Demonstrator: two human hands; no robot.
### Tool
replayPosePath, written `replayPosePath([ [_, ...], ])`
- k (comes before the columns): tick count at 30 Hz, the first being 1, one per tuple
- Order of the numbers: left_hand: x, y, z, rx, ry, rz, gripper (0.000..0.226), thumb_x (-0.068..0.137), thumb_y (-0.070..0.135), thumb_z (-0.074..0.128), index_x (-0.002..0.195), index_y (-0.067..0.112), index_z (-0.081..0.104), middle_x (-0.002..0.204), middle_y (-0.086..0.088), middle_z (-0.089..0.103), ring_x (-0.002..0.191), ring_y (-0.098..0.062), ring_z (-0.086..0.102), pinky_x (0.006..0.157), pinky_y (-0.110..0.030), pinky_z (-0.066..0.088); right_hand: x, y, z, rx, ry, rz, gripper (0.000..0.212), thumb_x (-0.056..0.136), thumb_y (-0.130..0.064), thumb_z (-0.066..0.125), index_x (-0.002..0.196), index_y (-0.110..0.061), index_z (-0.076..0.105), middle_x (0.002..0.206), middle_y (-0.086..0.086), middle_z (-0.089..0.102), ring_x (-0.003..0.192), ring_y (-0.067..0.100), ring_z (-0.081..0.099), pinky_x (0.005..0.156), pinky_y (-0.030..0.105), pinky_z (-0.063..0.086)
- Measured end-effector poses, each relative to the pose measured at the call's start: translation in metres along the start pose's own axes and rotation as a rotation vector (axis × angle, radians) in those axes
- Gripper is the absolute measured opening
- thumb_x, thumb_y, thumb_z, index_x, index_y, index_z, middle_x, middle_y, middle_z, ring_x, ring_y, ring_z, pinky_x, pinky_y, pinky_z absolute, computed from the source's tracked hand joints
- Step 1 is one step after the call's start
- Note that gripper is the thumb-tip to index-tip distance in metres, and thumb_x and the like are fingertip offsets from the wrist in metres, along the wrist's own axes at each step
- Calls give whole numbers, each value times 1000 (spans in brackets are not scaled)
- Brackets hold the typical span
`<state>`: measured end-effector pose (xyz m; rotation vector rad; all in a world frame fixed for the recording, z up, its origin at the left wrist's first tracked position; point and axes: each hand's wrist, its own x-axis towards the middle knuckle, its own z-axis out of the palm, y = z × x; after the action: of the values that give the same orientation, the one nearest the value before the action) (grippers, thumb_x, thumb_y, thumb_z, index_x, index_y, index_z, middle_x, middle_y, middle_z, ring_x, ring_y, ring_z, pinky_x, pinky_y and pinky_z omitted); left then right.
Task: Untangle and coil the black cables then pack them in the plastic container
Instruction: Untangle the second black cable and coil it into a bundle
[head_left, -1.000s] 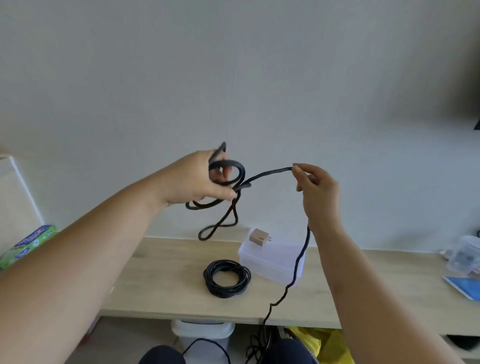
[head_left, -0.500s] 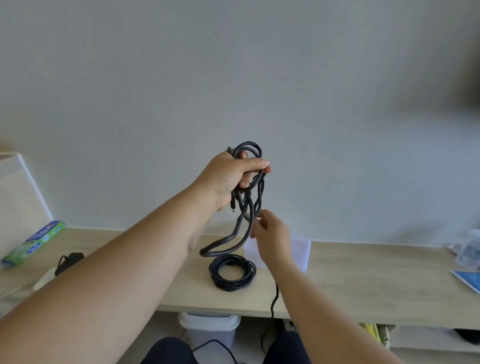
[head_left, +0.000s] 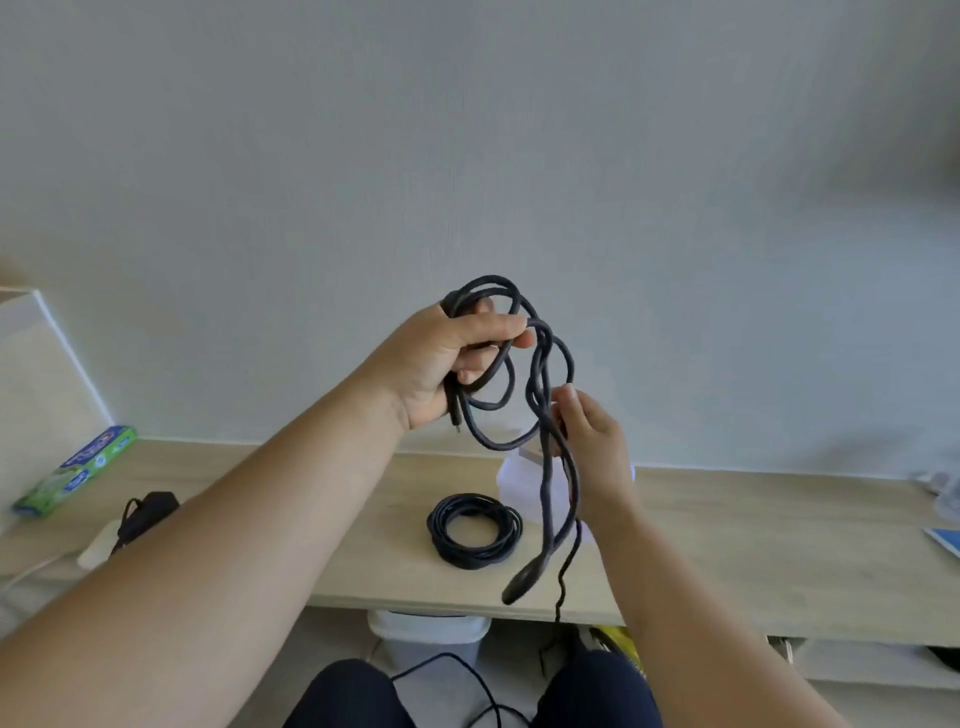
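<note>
Pale wooden desk, grey wall, thick black cable in loose uneven loops gripped by left hand, right hand pinching a hanging strand.

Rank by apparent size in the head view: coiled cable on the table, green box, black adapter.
1. Top, too close to split: coiled cable and green box. The box looks longer, the coil wider.
2. Smallest: black adapter.
</note>
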<state>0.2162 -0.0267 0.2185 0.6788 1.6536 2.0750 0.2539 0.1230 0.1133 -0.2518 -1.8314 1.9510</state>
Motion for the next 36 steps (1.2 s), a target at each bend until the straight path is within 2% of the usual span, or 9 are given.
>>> replayPosePath([
  [6, 19, -17, -10, 473, 248, 181, 32, 78, 6, 70, 77, 17, 41, 61, -3, 67, 65, -36, 60, 45, -22, 35, -23, 22, 16, -24, -381, 179, 33, 102, -22, 39, 77, -12, 60, 49, -7, 33, 45, 9, 25, 45, 20, 23],
  [8, 19, -24, -17, 491, 267, 146, 30, 74, 10, 71, 73, 16, 42, 50, 0, 56, 66, -31, 61, 51, -29, 41, -28, 25, 11, -8, -468, 235, 33, 102, -22, 40, 78, -10, 60, 51, -6, 31, 48, 10, 23, 45, 20, 21],
  [12, 20, -43, -12, 38, 406, -7, 21, 88, 11, 59, 67, 6, 56, 44, 4, 41, 39, -7, 35, 50, -23, 26, -22, 33, 10, -402, -187, 123, 18, 99, -24, 46, 107, -16, 60, 66, -5, 50, 58, 12, 42, 50, 14, 31],
  [16, 19, -63, 7, -125, 488, -68, 18, 88, 12, 57, 71, 5, 58, 37, 8, 32, 37, -7, 27, 48, -22, 23, -26, 51, 14, -462, -71, -141, 76, 82, -31, 70, 144, -26, 26, 122, -2, 47, 98, 11, 53, 86, 14, 43],
  [19, 18, -72, 13, -138, 465, -89, 20, 88, 11, 57, 70, 4, 57, 35, 8, 33, 34, -6, 27, 42, -17, 24, -31, 62, 12, -444, -130, -284, 76, 74, -56, 64, 139, -29, 35, 135, -4, 36, 123, 12, 43, 97, 16, 38],
  [23, 18, -77, 4, -82, 369, -149, 20, 89, 11, 58, 70, 3, 60, 35, 8, 36, 33, -5, 28, 40, -15, 25, -37, 51, 11, -49, -105, -151, 49, 80, -61, 43, 116, -31, 55, 116, -1, 57, 98, 6, 55, 85, 16, 42],
  [28, 3, -79, -20, 157, 146, -100, 26, 86, 1, 60, 67, 12, 46, 61, -8, 61, 36, -5, 35, 39, -16, 28, -20, 30, -1, 283, 96, 384, 74, 97, -59, 15, 82, -5, 64, 76, 10, 70, 57, 25, 50, 58, 32, 42],
  [32, -8, -87, -25, 337, 85, 34, 31, 75, 8, 74, 74, 19, 46, 63, -12, 50, 44, -13, 47, 43, -18, 35, -10, 22, -6, 220, -8, 591, 72, 98, -58, 16, 71, -4, 56, 55, 14, 60, 40, 20, 44, 46, 26, 26],
  [36, -12, -93, -20, 621, 169, 155, 30, 76, 18, 75, 74, 22, 45, 73, -10, 59, 66, -15, 62, 60, -23, 48, -19, 25, 6, 134, -22, 565, 68, 100, -54, 19, 67, -5, 54, 39, 5, 46, 32, 12, 24, 37, 19, 17],
])
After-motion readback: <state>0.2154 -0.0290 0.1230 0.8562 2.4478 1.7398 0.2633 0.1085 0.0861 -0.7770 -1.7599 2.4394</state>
